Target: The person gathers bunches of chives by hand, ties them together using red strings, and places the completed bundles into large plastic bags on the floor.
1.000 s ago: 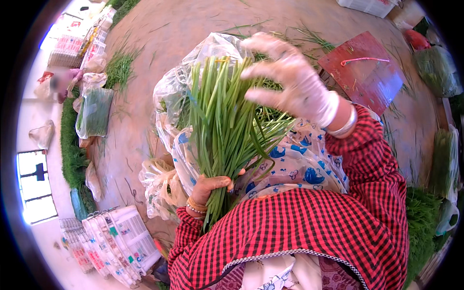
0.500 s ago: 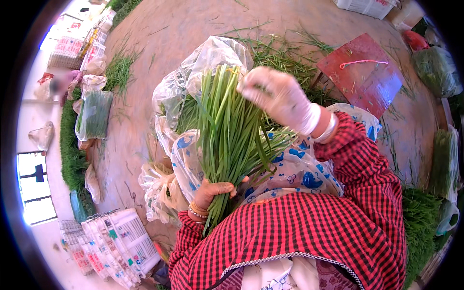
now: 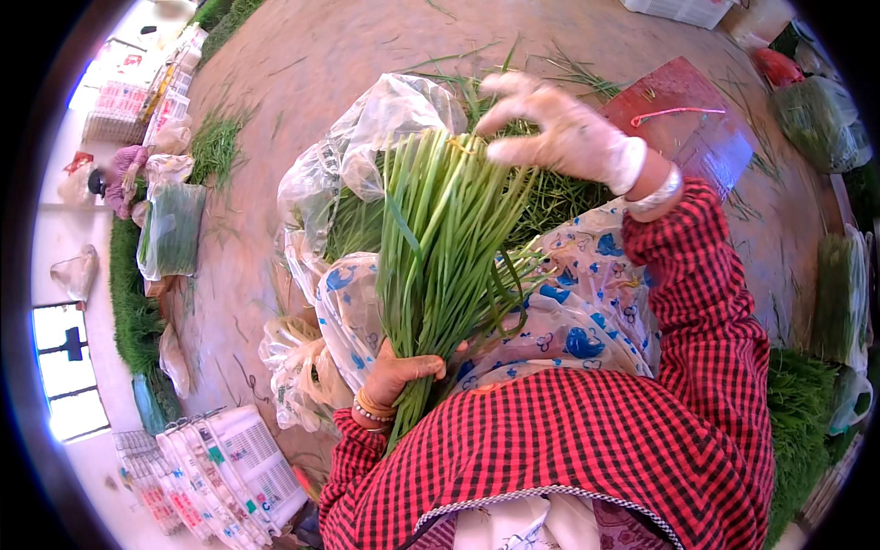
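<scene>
A thick bunch of long green leafy stalks, like garlic chives (image 3: 440,238), stands upright in front of me with its pale cut ends at the top. My left hand (image 3: 403,371), with bangles at the wrist, is closed round the lower part of the bunch. My right hand (image 3: 555,133) wears a thin whitish glove and hovers at the upper right of the stalks, fingers spread and slightly blurred, with nothing seen in it. Over my lap lies a clear plastic sheet with blue prints (image 3: 587,312). Beyond the bunch is a clear plastic bag (image 3: 367,128) with more greens.
A red board (image 3: 692,124) with a pink cord (image 3: 674,112) on it stands at the far right. Loose stalks (image 3: 559,197) lie on the floor behind the bunch. White crates (image 3: 238,467) stand at lower left. Bagged greens (image 3: 172,229) and another person (image 3: 126,179) are at left.
My right hand has moved up and right from the top of the bunch, and its fingers have spread. The stalk tops have fanned out wider; my left hand keeps its hold.
</scene>
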